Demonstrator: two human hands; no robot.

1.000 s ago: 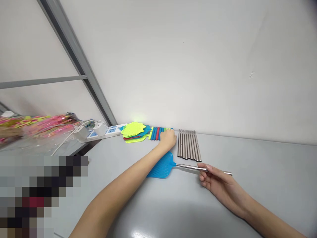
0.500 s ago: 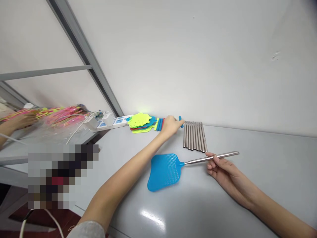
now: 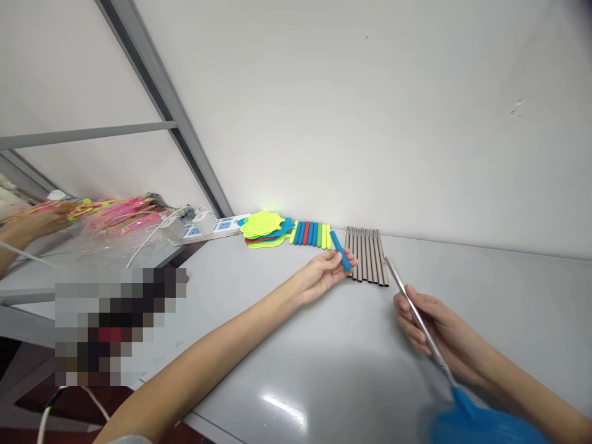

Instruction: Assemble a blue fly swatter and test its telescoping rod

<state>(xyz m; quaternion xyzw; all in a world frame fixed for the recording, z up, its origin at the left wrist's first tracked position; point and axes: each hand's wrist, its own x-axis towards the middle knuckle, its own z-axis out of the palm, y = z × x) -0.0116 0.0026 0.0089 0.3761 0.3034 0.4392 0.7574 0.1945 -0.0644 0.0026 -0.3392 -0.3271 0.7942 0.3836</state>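
Between the thumb and fingers of my left hand [image 3: 324,275] is a blue handle grip [image 3: 340,250], tilted, in front of the metal tubes. My right hand [image 3: 428,320] is closed on the metal rod of a fly swatter [image 3: 420,320]. Its free rod end points up and left, while the blue swatter head hangs toward me at the bottom edge, blurred and partly cut off. Steel telescopic rods [image 3: 370,256] lie side by side by the wall. Left of them is a row of coloured handle grips [image 3: 312,234], and beyond those a pile of swatter heads [image 3: 263,225].
A white power strip [image 3: 222,227] with plugged-in chargers stands by the wall at the left. Farther left, another person's hand [image 3: 41,223] is at a heap of pink and yellow items in clear plastic [image 3: 124,216]. A grey metal frame [image 3: 171,111] rises behind.
My left hand has come back from the row with a blue grip. My right hand has turned the swatter, so its head swung from the left down to the lower right.
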